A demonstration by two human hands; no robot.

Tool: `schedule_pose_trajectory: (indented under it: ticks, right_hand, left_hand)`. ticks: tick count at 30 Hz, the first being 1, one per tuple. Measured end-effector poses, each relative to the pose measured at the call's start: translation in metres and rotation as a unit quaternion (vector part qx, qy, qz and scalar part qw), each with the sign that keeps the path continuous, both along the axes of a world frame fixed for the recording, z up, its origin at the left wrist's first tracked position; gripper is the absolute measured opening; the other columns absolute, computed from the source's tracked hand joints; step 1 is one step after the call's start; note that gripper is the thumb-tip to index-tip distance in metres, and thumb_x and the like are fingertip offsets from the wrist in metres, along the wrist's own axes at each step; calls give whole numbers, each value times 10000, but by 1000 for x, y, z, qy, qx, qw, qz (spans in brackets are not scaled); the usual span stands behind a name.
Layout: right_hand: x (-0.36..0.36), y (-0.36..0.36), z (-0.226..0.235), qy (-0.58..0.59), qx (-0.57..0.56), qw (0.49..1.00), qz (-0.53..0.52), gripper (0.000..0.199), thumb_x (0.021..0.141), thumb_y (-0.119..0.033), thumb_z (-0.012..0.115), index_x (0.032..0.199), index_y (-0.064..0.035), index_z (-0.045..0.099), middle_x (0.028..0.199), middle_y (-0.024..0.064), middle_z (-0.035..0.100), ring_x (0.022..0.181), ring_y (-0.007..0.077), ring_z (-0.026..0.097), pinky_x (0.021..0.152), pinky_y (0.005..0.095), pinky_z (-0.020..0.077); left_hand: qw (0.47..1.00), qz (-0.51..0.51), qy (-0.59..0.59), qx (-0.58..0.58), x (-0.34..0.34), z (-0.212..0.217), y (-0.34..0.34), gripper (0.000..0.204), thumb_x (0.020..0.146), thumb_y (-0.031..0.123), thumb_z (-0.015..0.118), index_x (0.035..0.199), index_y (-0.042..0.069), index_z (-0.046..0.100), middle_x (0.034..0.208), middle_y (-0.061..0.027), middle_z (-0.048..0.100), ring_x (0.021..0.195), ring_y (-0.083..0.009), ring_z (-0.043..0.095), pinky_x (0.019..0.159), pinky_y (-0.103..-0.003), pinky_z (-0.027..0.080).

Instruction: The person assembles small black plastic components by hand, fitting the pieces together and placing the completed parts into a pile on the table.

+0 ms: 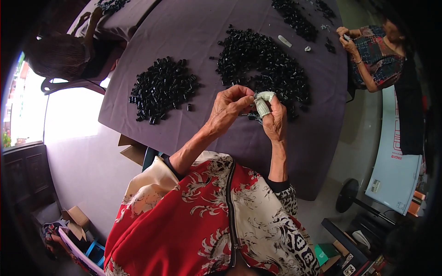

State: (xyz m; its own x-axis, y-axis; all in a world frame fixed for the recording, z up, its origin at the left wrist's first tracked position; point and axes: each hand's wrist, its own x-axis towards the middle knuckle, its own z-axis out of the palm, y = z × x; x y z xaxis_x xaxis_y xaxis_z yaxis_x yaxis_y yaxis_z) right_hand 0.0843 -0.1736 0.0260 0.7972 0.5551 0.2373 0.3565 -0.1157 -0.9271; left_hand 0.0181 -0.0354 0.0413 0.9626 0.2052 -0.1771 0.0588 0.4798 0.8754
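My left hand [230, 106] and my right hand [275, 120] meet above the near edge of the large pile of small, glossy black pieces [262, 60]. Thumb and fingertips of the left hand are pinched together. Pale, ribbed finger sleeves [263, 106] cover the thumb and forefinger of my right hand, which close toward the left fingertips. Whatever lies between them is too small to make out. To the left of my hands is a second heap of the same black pieces [161, 89], with one loose piece [189, 107] beside it.
A dull purple cloth [202, 41] covers the table. Beyond the large pile lie a white sleeve-like strip [285, 41], a small white bit [307, 48] and another black heap [297, 23]. A co-worker's hands [348, 39] work at the right edge. Another person [57, 55] sits at far left.
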Motion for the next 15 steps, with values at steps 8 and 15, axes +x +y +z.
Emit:
schedule_pose_trajectory:
  ticks: [8,15]
  right_hand:
    - [-8,3,3,51,46,997,-20,140,832,-45,471,934,-10,561,794,8,586,688,58,531,640,199,437]
    - [-13,8,12,251,201,947,-21,141,834,-76,474,917,-3,562,790,13,588,677,74,543,646,209,443]
  left_hand:
    - [999,-17,28,-19,-1,-2,2,128,856,100,564,933,-3,574,755,-26,587,661,-75,521,625,-219,437]
    - [998,-26,-16,56,-2,5,0,165,851,66,558,986,-26,584,776,-37,598,664,-73,519,634,-214,439]
